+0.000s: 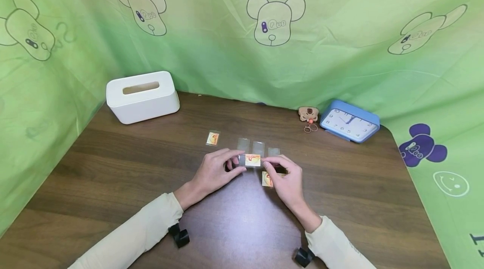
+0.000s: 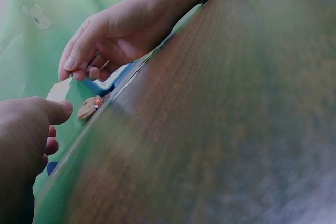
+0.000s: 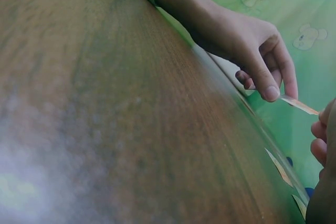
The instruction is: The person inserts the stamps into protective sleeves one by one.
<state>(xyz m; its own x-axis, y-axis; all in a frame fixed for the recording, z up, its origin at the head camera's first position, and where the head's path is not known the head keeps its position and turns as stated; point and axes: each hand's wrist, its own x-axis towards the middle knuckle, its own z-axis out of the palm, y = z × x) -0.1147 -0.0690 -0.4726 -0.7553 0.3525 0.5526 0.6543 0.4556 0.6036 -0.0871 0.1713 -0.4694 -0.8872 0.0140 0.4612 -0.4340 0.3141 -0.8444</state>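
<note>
Between my two hands is a small card [image 1: 252, 160] with a red and yellow picture, with a clear plastic sleeve [image 1: 242, 160] around or against its left part. My left hand [image 1: 216, 171] pinches the sleeve's left end between thumb and forefinger. At the other end, the thumb and forefinger of my right hand [image 1: 286, 176] pinch the card's right edge. Both wrist views show the card [image 2: 59, 89] held up off the table. A second picture card [image 1: 267, 179] lies under my right hand, partly hidden by it.
Just beyond my hands lie three clear sleeves, one of them a sleeve [image 1: 259, 148] in the middle. A sleeved card [image 1: 213, 138] is to their left. Farther back stand a white tissue box [image 1: 143, 98], a brown bear-shaped keyring [image 1: 308, 113] and a blue clock [image 1: 349, 121].
</note>
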